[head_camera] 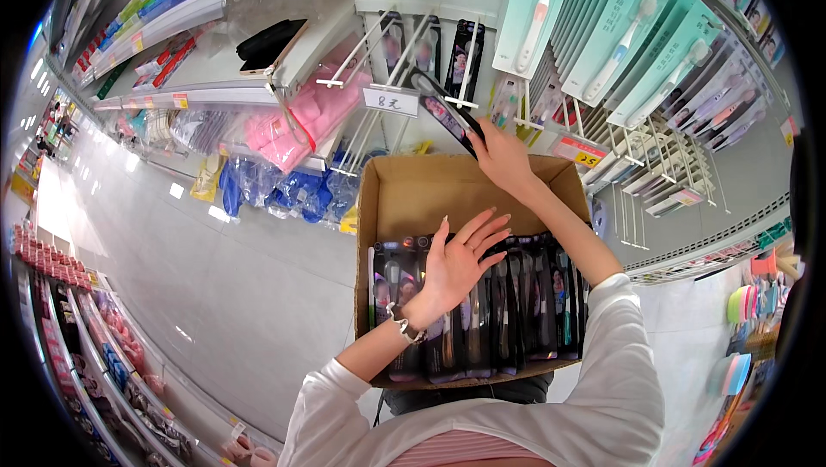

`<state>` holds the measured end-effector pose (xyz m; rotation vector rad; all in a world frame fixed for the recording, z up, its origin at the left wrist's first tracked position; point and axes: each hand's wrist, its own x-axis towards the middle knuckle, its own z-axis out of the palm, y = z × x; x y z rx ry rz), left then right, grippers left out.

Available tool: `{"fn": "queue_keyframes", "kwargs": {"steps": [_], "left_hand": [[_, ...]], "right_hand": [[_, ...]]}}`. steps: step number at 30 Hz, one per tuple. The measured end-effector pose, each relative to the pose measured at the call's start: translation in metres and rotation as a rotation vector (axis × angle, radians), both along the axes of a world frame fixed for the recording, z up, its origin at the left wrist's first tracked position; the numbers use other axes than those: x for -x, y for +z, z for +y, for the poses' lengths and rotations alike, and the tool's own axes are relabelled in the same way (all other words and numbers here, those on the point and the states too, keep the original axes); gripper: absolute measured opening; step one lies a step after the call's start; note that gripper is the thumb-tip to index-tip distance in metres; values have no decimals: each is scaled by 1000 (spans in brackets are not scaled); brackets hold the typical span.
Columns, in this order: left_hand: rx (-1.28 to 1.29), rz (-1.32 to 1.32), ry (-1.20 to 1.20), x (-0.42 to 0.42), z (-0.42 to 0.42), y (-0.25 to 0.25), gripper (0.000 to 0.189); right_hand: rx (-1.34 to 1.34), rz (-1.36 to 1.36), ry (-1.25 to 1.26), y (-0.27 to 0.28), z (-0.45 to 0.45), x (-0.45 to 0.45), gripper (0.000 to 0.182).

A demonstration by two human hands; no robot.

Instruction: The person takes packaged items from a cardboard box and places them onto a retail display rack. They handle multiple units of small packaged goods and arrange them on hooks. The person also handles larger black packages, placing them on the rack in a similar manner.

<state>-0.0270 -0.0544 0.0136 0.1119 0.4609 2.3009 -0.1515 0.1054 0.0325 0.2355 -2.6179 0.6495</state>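
In my right hand (pixel 505 156) is a black toothbrush package (pixel 444 112), held by its lower end. Its upper end slants up to the left, beside a white price tag (pixel 390 100) and the tips of the metal display hooks (pixel 466 73). My left hand (pixel 461 262) is raised, fingers spread and holding nothing, above an open cardboard box (pixel 413 193). Several black toothbrush packages (pixel 506 312) stand in rows in the near part of the box. Similar packages (pixel 459 60) hang on the hooks against the back panel.
Large mint-green toothbrush packages (pixel 610 35) hang at the upper right. On the left shelf lie a phone (pixel 287 48) and a black object on top of it. Pink textile packs (pixel 290 122) and blue wrapped goods (pixel 290 189) sit lower. A shelf of goods (pixel 122 364) lines the lower left.
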Motion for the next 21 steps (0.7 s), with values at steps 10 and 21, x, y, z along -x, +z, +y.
{"fn": "queue_keyframes", "kwargs": {"steps": [10,21], "left_hand": [[-68,-171,4,3,0,-14,65],[-59,-208,-10,7,-5,-15,63]], "right_hand": [[264,-144,-231,-61,-6,144,33],[144,-368,149,-77,7,130,34]]}}
